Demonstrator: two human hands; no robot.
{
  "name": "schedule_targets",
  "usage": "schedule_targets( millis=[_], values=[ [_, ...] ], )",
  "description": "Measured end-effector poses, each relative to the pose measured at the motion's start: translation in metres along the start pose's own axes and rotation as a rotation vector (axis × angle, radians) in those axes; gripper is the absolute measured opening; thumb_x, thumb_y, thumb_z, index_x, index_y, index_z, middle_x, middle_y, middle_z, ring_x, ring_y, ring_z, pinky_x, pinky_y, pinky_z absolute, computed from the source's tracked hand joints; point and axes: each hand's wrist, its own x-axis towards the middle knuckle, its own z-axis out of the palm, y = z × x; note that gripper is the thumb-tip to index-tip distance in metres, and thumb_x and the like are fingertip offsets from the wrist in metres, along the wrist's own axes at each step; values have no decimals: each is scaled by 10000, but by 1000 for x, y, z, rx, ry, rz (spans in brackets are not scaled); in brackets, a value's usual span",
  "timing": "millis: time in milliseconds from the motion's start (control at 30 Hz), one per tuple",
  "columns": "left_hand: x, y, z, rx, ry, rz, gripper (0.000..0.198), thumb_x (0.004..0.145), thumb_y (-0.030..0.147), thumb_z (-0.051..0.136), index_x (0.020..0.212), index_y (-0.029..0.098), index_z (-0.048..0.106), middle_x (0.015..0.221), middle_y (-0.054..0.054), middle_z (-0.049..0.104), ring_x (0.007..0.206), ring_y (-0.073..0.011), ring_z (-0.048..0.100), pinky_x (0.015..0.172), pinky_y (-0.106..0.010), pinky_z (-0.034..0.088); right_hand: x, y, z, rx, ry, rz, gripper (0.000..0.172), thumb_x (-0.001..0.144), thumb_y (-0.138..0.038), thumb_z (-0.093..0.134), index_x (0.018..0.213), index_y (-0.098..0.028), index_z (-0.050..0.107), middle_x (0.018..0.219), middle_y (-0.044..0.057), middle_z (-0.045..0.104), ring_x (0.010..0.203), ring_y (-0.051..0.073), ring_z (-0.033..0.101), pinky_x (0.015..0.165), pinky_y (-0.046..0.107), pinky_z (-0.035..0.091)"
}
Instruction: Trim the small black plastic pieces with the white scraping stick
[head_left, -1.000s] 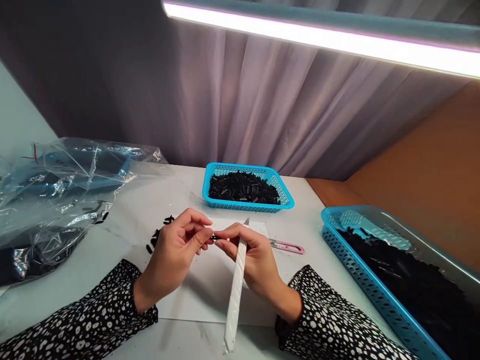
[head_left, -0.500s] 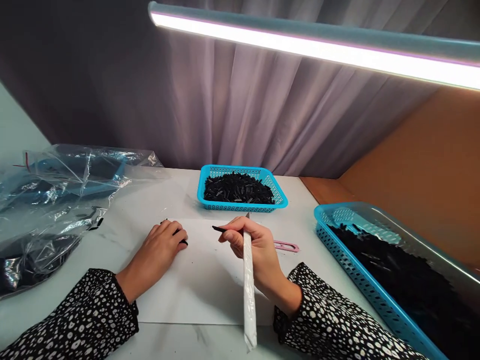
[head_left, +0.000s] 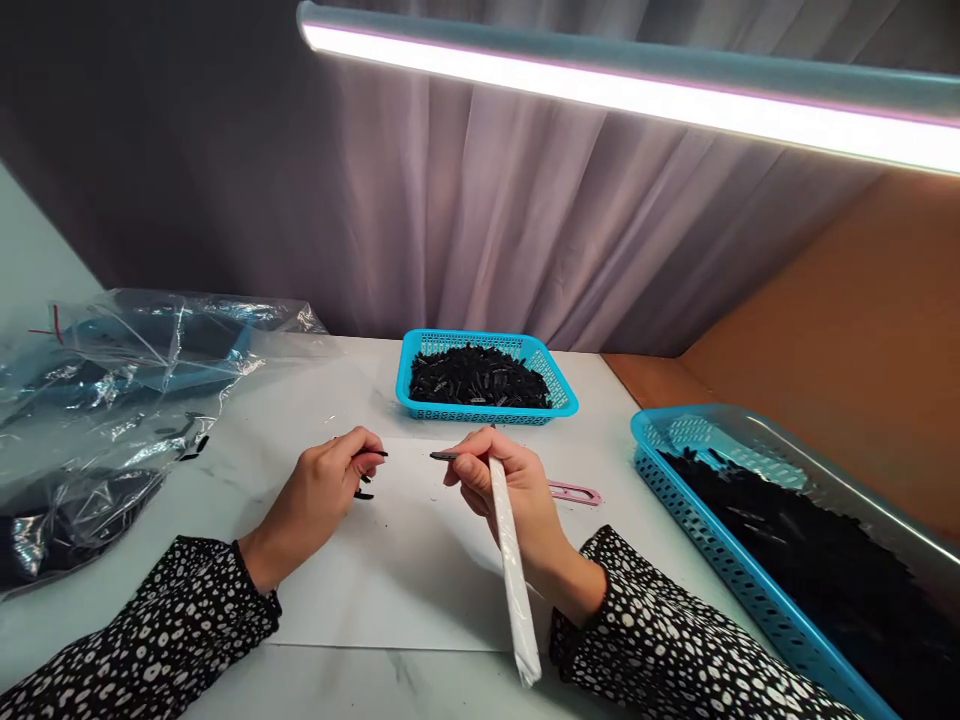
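Note:
My left hand (head_left: 322,492) pinches a small black strip (head_left: 384,454) between thumb and fingertips. Two more black strips (head_left: 364,495) show just under those fingers, by the white sheet. To its right, my right hand (head_left: 504,487) is closed around a craft knife (head_left: 516,580) whose long handle is wrapped in white. The handle slants down toward me, and its narrow tip barely shows above the fingers. Between the thumb and index finger of that same hand is another small black piece (head_left: 442,456). The two held pieces point at each other, with a gap between them.
A blue basket (head_left: 487,412) of black pieces stands at the back. At right is a larger blue basket (head_left: 720,565) filled with black pieces. A pink-handled tool (head_left: 576,493) lies behind my right hand. Clear plastic bags (head_left: 172,365) cover the left side.
My left hand has risen off the sheet from lying over the strips and now pinches one. The knife's handle end has swung to the right in my right hand.

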Motion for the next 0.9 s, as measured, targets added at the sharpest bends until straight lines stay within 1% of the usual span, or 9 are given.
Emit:
schedule_targets(
  millis=[133,233,333,433,500,567,633,700,900],
  values=[
    [7,29,-2,-397,-96,-213,196,902,339,550,859,200,680,677,0,662,541,-135,569,499,-246,453,1,-2,-2,140,-40,85,237,786,-383,704,756,-200,556,654,-34,605,438,55,263,408,196,151],
    [9,42,-1,-532,-155,-239,212,901,352,557,918,183,684,746,-19,682,600,-141,602,565,-266,489,3,-2,-4,189,-58,116,217,781,-374,663,756,-209,524,688,-23,614,454,70,314,390,184,131],
    [8,45,0,-560,-178,-235,200,916,338,547,999,188,650,776,-14,677,633,-140,594,591,-273,482,6,0,-7,48,-19,101,240,813,-396,707,775,-198,579,660,-47,554,455,60,274,399,193,150],
    [6,46,1,-576,-192,-241,205,933,319,533,1098,202,570,742,11,656,612,-138,568,568,-272,447,7,4,-8,-184,-15,-44,206,803,-377,759,881,-196,697,597,-75,466,476,79,312,441,218,263],
    [4,47,2,-568,-202,-235,208,944,307,524,1129,213,532,738,19,649,617,-139,563,569,-274,428,6,6,-10,-348,-24,-160,177,815,-325,753,942,-203,749,578,-68,484,516,106,390,503,245,349],
    [3,49,3,-542,-208,-214,196,955,298,513,1134,220,517,749,20,650,631,-141,561,591,-284,425,4,8,-10,-455,-18,-232,137,835,-276,733,948,-212,773,613,-37,588,562,128,472,568,274,410],
    [2,50,3,-515,-209,-190,185,967,294,496,1137,223,512,754,21,650,641,-143,556,621,-297,427,3,9,-11,-493,-13,-273,117,846,-256,719,935,-216,783,715,7,702,617,150,547,614,296,446],
    [1,51,2,-501,-208,-172,185,983,301,474,1146,225,512,766,20,648,659,-145,549,649,-306,429,2,8,-12,-505,-7,-297,110,852,-257,715,922,-216,789,784,36,753,647,164,583,630,304,459],
    [3,49,-4,-593,-228,-217,209,986,305,452,1148,218,550,866,-6,622,759,-155,542,694,-306,448,3,3,-13,-465,74,-296,136,842,-324,734,903,-219,797,674,11,683,580,148,503,549,281,396]
  ],
)
